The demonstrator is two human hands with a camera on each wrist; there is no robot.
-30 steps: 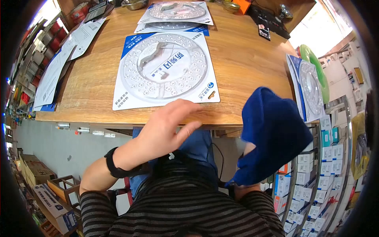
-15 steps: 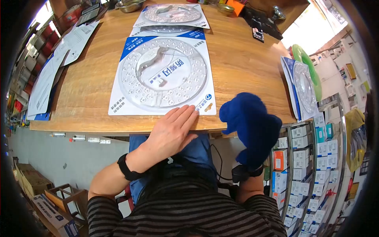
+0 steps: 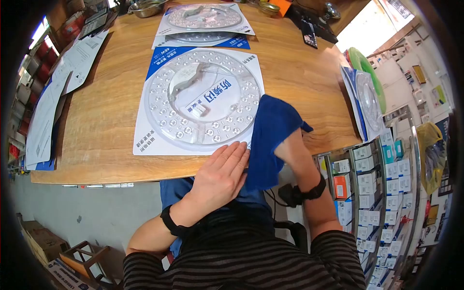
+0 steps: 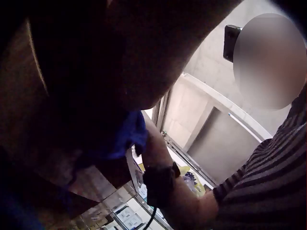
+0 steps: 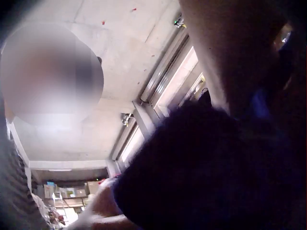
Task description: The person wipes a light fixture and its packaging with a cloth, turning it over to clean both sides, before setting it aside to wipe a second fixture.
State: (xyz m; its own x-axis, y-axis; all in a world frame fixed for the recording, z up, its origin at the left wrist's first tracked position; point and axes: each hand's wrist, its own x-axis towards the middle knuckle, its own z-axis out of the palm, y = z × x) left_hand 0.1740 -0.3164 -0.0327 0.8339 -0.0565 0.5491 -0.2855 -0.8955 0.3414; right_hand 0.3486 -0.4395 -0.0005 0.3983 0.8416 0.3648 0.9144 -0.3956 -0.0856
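Note:
A ring-shaped LED light panel in a clear blister pack (image 3: 159,141) on a white and blue card lies flat near the table's front edge. My left hand (image 3: 220,176) rests at its lower edge, fingers straight and together, fingertips on the card. With my right hand (image 3: 291,147) I hold a blue cloth (image 3: 270,140), which covers the fingers and overlaps the pack's lower right corner. Part of the cloth hangs past the table edge. Dark blue cloth (image 5: 192,167) fills much of the right wrist view, while the left wrist view shows a bit of the cloth (image 4: 129,139) by the right forearm.
Two similar light packs (image 3: 205,19) lie stacked behind. Printed cards (image 3: 46,121) lie along the left edge. Another pack (image 3: 362,104) stands at the right edge beside a green ring (image 3: 367,72). A metal bowl (image 3: 147,8) and a black remote (image 3: 308,34) sit farther back.
My right hand has brought the blue cloth leftward from the right side to the pack's lower right corner. The left hand has come down, its fingers now resting on the pack's lower edge.

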